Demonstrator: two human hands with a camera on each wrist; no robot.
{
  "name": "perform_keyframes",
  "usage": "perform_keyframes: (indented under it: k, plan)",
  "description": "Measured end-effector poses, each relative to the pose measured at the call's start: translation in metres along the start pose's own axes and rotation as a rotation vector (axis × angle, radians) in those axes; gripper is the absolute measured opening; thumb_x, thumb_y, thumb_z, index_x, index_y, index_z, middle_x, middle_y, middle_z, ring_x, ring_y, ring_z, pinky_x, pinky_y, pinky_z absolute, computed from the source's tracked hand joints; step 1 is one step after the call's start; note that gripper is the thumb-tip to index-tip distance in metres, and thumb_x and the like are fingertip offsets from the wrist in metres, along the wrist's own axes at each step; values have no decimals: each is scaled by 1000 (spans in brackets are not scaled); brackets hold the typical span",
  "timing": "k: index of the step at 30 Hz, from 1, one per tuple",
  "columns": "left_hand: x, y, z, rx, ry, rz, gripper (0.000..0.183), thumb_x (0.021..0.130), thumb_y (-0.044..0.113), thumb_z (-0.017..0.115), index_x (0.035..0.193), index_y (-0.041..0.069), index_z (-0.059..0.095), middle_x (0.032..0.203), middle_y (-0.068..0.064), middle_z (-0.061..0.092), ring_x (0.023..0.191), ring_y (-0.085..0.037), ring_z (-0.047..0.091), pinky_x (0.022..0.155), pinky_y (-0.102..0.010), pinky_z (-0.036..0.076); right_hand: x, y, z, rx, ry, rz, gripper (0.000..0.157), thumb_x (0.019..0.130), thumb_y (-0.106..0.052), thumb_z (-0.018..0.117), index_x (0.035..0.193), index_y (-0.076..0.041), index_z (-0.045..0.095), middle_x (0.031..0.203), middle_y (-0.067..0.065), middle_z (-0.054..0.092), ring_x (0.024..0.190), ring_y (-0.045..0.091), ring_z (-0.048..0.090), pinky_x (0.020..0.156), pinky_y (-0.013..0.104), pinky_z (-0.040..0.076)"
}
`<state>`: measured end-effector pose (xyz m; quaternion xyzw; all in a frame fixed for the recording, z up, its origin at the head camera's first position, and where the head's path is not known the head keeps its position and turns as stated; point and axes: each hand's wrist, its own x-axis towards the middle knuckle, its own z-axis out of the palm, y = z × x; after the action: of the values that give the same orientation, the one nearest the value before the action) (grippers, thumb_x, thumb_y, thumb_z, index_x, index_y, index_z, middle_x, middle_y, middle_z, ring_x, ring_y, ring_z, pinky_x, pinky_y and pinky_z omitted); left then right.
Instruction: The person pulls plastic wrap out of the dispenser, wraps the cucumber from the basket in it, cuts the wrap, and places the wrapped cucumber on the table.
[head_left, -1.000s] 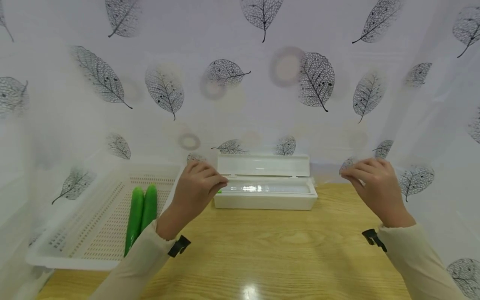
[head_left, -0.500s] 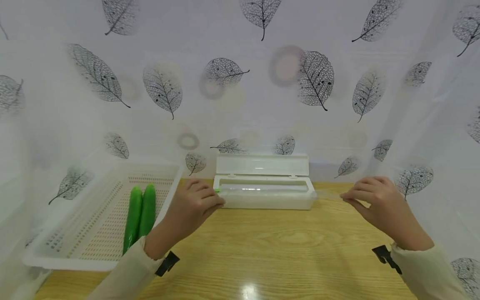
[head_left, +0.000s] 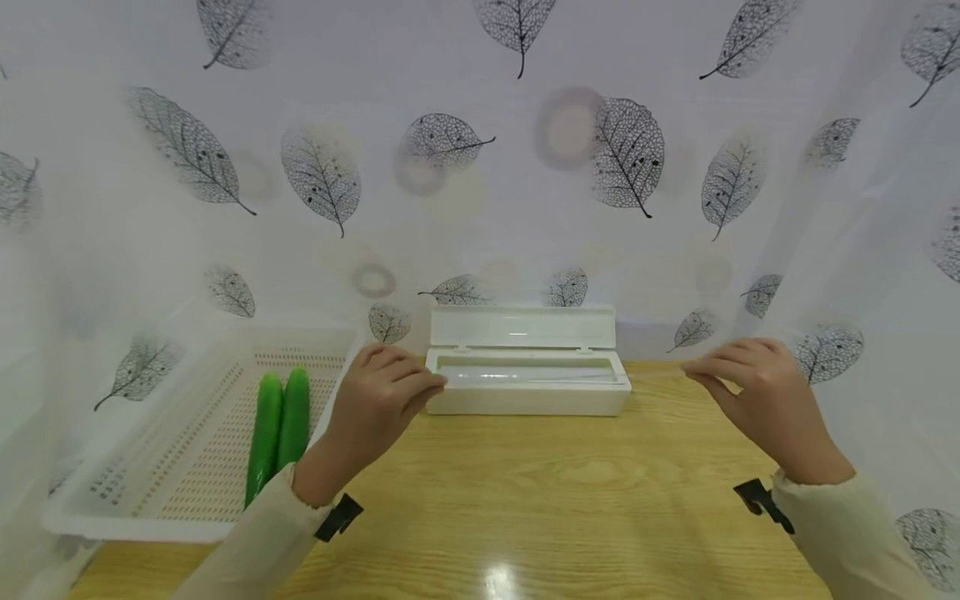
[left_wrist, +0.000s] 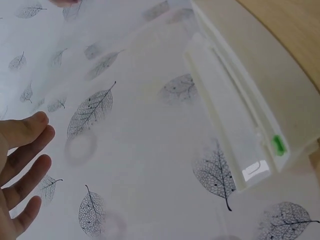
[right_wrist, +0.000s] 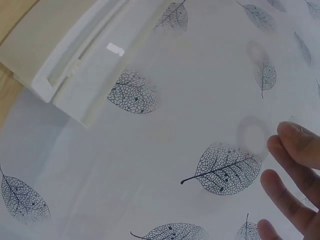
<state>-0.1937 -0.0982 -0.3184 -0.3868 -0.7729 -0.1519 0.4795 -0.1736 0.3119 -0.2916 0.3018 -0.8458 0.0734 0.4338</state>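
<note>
A long white cling film box (head_left: 525, 403) stands on the table with its lid (head_left: 522, 327) tipped up behind it. Inside, a shiny clear roll (head_left: 483, 372) shows through the opening. Just off the box's left end, my left hand (head_left: 381, 402) pinches a sheet of cling film between thumb and fingertips. My right hand (head_left: 763, 398), held in the air to the right of the box, pinches the film's other side. The stretched sheet is so clear that it barely shows. A green mark (left_wrist: 279, 145) is on the box in the left wrist view.
Two cucumbers (head_left: 265, 437) lie in a white perforated basket (head_left: 142, 527) at the left, close to my left forearm. Behind the wooden table (head_left: 540, 500) hangs a pale curtain (head_left: 495, 217) printed with leaves. Black straps circle both wrists.
Both hands came down from above the box's height toward its front, then rose slightly. Half a second ago the film showed faintly across the box front; now that front looks uncovered.
</note>
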Motion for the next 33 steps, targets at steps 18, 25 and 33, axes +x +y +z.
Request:
perform_keyframes:
  k: [18,25,33]
  plan:
    - [14,-7,-1,-2,18,-25,12,69,14,81,78,9,75,72,-3,71,73,-21,63,77,-42,49,6,-1,-10,24,46,10,58,97,-48,41,78,-4,74,70,11,69,69,27,59,75,43,40]
    - [-10,-2,-12,-231,-181,121,14,66,14,81,77,15,73,74,6,69,72,-10,61,76,-33,51,-17,3,-14,323,-196,-167,40,94,-46,44,82,-21,72,77,-12,64,69,1,54,68,15,41]
    - [-29,11,-14,-362,-440,183,11,71,21,80,75,25,72,72,16,65,75,-3,59,81,-29,50,-38,-1,-10,539,-525,-162,19,75,-13,76,87,-28,70,80,-14,64,71,-2,57,63,6,41]
